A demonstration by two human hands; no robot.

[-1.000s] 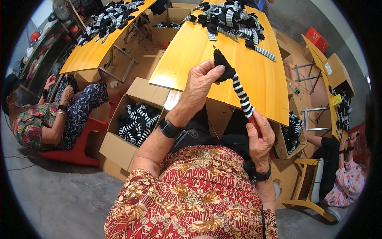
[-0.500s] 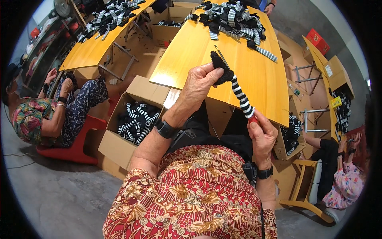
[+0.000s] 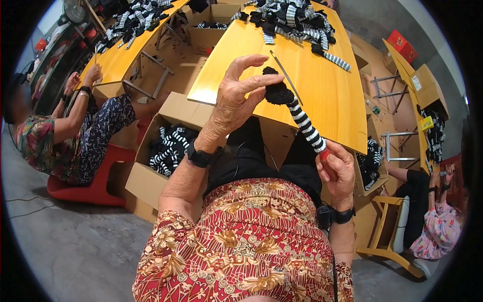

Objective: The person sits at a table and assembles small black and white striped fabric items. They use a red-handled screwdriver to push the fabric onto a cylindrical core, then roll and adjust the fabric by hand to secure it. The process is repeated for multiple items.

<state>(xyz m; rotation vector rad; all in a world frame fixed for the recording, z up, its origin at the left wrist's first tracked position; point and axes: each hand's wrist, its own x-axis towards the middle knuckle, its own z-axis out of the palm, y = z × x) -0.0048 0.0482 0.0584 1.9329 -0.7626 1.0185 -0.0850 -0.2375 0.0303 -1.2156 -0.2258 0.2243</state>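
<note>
The right hand [image 3: 339, 168] has its fingers clamped on a red tool handle [image 3: 326, 154]. Above it, a black-and-white striped knitted tube [image 3: 307, 126] slants over the yellow wooden table [image 3: 332, 105]'s near edge. The left hand [image 3: 234, 95]'s fingers are apart, one overlapping the tube's fluffy black end [image 3: 278, 94], contact unclear, beside a thin metal rod [image 3: 287, 78]. Farther right, a brown cardboard box [image 3: 430, 95] bears an unreadable white label [image 3: 414, 86]. Striped knits [image 3: 292, 22] heap near the far edge.

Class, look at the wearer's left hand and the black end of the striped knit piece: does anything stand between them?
Nothing visible does. One finger of the left hand overlaps the black end of the striped knit piece; contact is unclear. The thin metal rod slants past on the right, outside that gap.
</note>
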